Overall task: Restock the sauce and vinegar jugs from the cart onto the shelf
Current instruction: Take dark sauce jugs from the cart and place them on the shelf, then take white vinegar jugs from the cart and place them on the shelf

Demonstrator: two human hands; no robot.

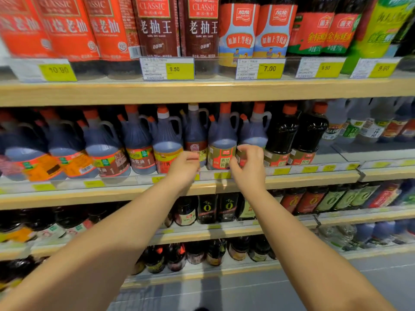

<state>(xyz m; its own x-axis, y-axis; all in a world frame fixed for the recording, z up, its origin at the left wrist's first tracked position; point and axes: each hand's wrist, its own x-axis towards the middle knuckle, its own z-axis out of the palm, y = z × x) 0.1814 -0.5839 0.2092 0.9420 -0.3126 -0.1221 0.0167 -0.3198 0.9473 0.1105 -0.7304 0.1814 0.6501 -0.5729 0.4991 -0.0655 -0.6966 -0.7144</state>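
between curled fingers, one jug

Shelving unit: four tiers are showing, filling nearly the whole view.
Top shelf edge: pale wood tone, is running the full width.
Price tags: white with yellow panels, are sitting in a clear front strip just above that edge. The readable ones are showing 10.90, 9.50, 7.00 and 9.90.
Second shelf edge: same wood tone, is carrying smaller yellow tags behind a clear rail.
Metal bracket: is sitting at a break in that edge towards the right.
Third shelf edge and bottom shelf edge: are following below.
Floor: grey, is lying under the unit, with pale lines crossing it.
Light: is falling evenly and glinting on the clear strips.
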